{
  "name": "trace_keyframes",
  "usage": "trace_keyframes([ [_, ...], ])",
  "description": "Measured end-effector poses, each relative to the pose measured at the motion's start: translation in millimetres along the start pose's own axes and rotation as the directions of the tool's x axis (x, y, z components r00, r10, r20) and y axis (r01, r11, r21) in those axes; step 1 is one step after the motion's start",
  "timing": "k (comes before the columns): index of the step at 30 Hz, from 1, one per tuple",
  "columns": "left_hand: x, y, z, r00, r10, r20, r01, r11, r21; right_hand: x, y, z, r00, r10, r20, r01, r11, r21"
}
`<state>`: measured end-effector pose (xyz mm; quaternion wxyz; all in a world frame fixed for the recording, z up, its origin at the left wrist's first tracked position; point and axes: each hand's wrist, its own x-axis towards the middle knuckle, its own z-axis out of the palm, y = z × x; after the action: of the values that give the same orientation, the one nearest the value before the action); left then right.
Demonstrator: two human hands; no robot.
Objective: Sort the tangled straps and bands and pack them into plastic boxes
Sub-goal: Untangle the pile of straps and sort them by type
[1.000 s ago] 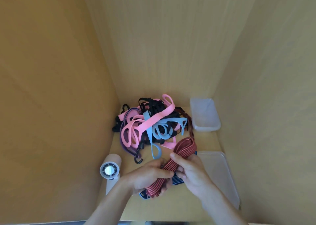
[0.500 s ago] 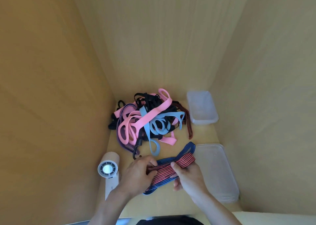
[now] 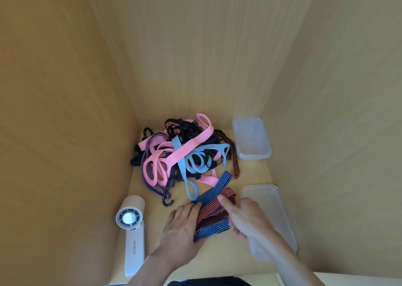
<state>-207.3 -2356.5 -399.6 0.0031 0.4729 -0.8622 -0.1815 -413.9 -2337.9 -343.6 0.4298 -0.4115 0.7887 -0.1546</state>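
Observation:
A red striped band [image 3: 212,209] lies folded on a blue striped band [image 3: 214,230] on the wooden surface near the front. My left hand [image 3: 181,231] rests flat on their left side with its fingers straight. My right hand [image 3: 247,217] grips their right side, thumb lying along the red band and fingers curled at the lower edge. Behind them sits the tangled pile [image 3: 185,153] of pink, light blue, black and purple straps, with a black hook [image 3: 167,200] sticking out in front. A small clear plastic box [image 3: 252,138] stands at the back right.
A larger clear plastic box [image 3: 274,201] lies at the right, partly under my right forearm. A white handheld fan [image 3: 131,220] lies at the front left. Wooden walls close in the left, back and right sides. A dark red band [image 3: 236,166] trails from the pile's right.
The red and blue striped bands have come down from my hands onto the surface and are folded shorter. My left hand has flattened onto them; my right hand has shifted right.

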Motion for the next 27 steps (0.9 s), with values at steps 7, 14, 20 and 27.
trace_keyframes([
  [7, -3.7, -11.4, 2.1, 0.995, 0.097, 0.022, -0.097, 0.995, -0.019, 42.8, -8.3, -35.7, 0.92, -0.244, -0.306, 0.206, 0.967, -0.149],
  [14, -9.1, -24.6, -17.7, 0.989, 0.144, 0.019, -0.143, 0.989, -0.045, 79.7, -23.8, -16.3, 0.983, -0.164, -0.087, 0.12, 0.919, -0.375],
  [20, -15.1, -18.4, -35.3, 0.988, 0.148, 0.035, -0.14, 0.976, -0.165, 83.9, -20.7, -16.1, 0.954, -0.215, -0.208, 0.187, 0.971, -0.146],
  [27, -4.1, -15.6, -74.4, 1.0, -0.011, -0.02, -0.001, 0.873, -0.487, 56.0, -27.1, -52.8, 0.886, -0.232, -0.401, 0.403, 0.813, 0.42],
])
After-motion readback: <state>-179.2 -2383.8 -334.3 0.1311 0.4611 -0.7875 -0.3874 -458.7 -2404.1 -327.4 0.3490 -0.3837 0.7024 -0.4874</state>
